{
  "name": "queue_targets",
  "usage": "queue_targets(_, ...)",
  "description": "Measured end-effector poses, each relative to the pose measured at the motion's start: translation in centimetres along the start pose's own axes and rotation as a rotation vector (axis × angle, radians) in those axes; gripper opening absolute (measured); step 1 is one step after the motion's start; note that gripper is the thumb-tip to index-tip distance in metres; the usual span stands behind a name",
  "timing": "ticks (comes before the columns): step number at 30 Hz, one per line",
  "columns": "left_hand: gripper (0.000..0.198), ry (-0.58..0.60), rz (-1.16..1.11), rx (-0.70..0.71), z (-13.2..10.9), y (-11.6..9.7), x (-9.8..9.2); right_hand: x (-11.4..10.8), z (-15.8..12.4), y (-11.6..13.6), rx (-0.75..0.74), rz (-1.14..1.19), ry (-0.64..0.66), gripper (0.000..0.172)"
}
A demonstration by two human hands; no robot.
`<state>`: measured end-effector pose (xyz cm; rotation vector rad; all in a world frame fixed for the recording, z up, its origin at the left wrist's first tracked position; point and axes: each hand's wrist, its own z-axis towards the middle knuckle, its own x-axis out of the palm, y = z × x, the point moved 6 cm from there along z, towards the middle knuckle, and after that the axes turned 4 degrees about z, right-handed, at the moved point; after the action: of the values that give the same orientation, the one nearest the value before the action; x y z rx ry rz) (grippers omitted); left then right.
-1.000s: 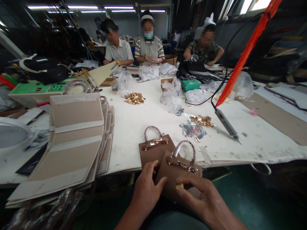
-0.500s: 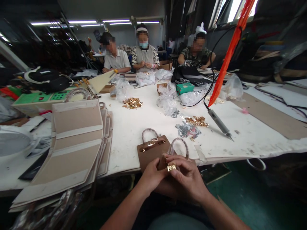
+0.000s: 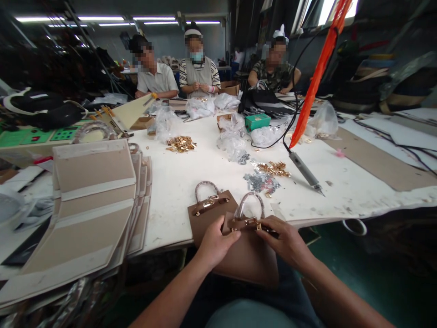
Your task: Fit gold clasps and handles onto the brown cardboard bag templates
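A brown handbag (image 3: 251,259) leans on my lap against the table edge, its arched handle (image 3: 252,200) in clear wrap. My left hand (image 3: 216,241) grips its upper left side, thumb lying across the front below the flap. At the upper right, my right hand (image 3: 285,234) pinches the end of the bag's strap, where a small gold metal fitting (image 3: 258,226) shows at the fingertips. Whether that fitting is fixed to the strap, I cannot tell. Just behind, a second brown handbag (image 3: 203,218) with gold fittings lies on the table.
Stacked beige bag panels (image 3: 95,182) lie at the left. Gold fittings (image 3: 182,144), more gold pieces (image 3: 275,168) and grey metal plates (image 3: 261,182) sit in piles on the white table (image 3: 170,191). A corded pen-shaped tool (image 3: 303,171) hangs at the right. Three people sit opposite.
My hands have moved apart from over the bag's front, where they held a gold piece together. The right one is now at the strap end, and more of the bag's front shows.
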<state>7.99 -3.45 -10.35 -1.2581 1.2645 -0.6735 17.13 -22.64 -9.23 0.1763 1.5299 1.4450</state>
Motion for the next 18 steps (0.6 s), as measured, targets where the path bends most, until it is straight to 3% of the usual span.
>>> queue_targets(4,0.034,-0.028,0.097,-0.048,1.0,-0.5,0.4,0.4,0.3,0.1,-0.101,-0.033,0.063,0.021)
queue_targets(9,0.033,-0.021,-0.002,-0.066,1.4,-0.6,0.6,-0.2,0.4,-0.1,-0.138,-0.172,0.078,0.022)
queue_targets(18,0.029,0.038,-0.516,-0.247,0.8,1.3,1.0,-0.7,0.4,0.2,-0.207,-0.231,0.033,0.021)
